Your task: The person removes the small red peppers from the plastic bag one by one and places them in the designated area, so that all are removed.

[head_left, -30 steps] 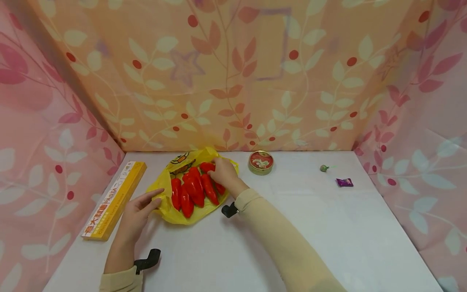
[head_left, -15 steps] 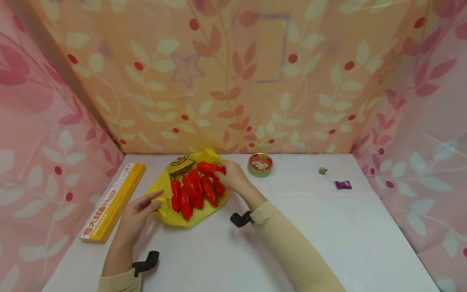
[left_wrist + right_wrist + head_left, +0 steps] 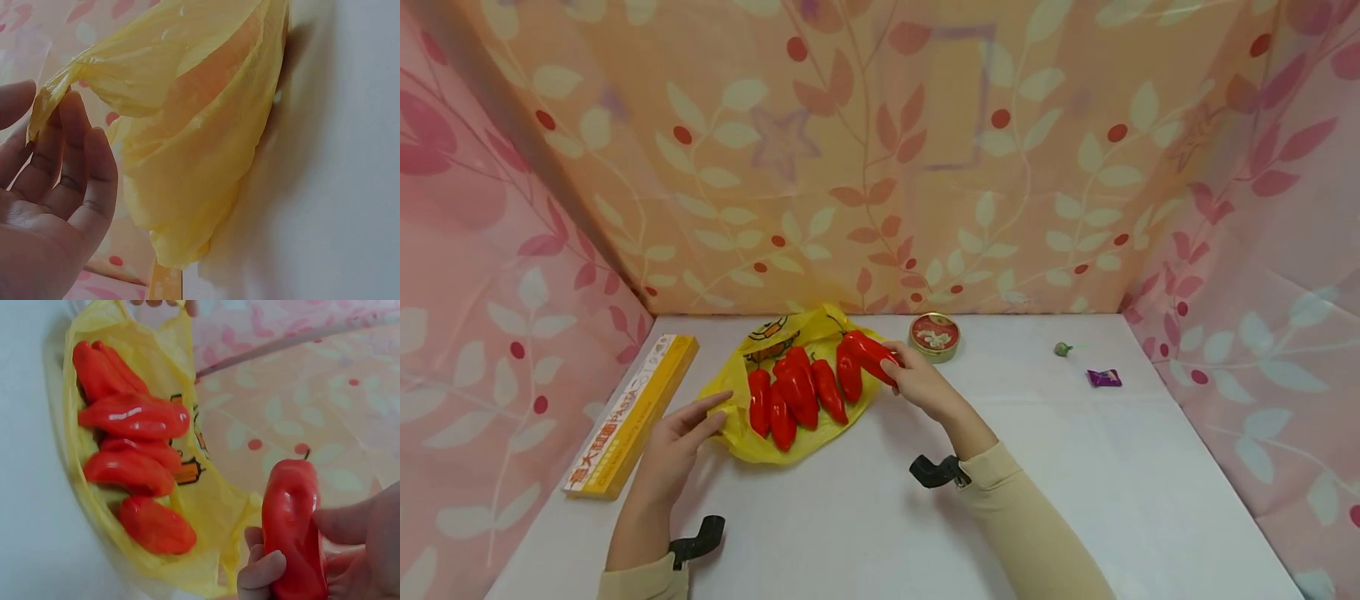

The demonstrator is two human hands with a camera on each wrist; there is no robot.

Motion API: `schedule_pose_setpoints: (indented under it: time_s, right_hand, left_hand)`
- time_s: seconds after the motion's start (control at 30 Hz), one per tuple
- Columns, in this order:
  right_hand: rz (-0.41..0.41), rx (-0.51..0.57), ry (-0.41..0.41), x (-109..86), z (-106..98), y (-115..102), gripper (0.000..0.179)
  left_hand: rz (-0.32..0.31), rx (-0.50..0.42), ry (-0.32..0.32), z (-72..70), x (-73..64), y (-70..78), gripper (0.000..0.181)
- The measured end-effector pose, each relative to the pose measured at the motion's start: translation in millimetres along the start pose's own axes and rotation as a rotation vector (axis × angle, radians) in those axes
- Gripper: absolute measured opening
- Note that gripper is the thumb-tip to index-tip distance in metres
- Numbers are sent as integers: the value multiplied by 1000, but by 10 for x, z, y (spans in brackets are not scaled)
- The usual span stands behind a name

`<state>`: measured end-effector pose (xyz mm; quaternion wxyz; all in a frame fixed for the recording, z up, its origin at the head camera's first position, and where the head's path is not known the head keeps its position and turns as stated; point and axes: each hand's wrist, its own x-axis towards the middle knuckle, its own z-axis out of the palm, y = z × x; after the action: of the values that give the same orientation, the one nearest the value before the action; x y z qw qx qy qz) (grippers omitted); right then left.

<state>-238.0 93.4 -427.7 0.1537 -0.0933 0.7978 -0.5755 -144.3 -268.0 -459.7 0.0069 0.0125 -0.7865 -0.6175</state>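
Note:
A yellow plastic bag [image 3: 820, 435] lies spread on the table with several shiny red peppers [image 3: 796, 390] on it. My left hand [image 3: 679, 446] pinches the bag's left edge; in the left wrist view the thumb and fingers of that hand [image 3: 56, 187] have the yellow film [image 3: 194, 137] between them. At the bag's right side, my right hand [image 3: 921, 382] grips one red pepper [image 3: 867, 350], raised above the others. The right wrist view shows this pepper [image 3: 292, 519] upright in the fingers, its thin dark stem at the top.
A yellow and white pasta box [image 3: 632, 417] lies at the left. Behind the right hand stands a round red and gold tin [image 3: 935, 335]. A small green lollipop-like item [image 3: 1063, 349] and a purple wrapped candy [image 3: 1105, 378] are on the right. Patterned cloth walls enclose the white table [image 3: 1075, 467].
The right hand has lifted a pepper from the back of the bag and carried it right and slightly nearer, uncovering another pepper. The left hand stays at the bag's edge.

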Motion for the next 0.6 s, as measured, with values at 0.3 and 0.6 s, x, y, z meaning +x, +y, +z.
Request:
schedule_pose_setpoints:
  time_s: [0.3, 0.6]
  right_hand:
    - [41, -51, 135, -185, -194, 109, 57]
    - [67, -136, 248, -387, -492, 193, 55]
  left_hand:
    - [-9, -13, 2, -8, -22, 8, 51]
    - [31, -48, -4, -10, -12, -7, 49]
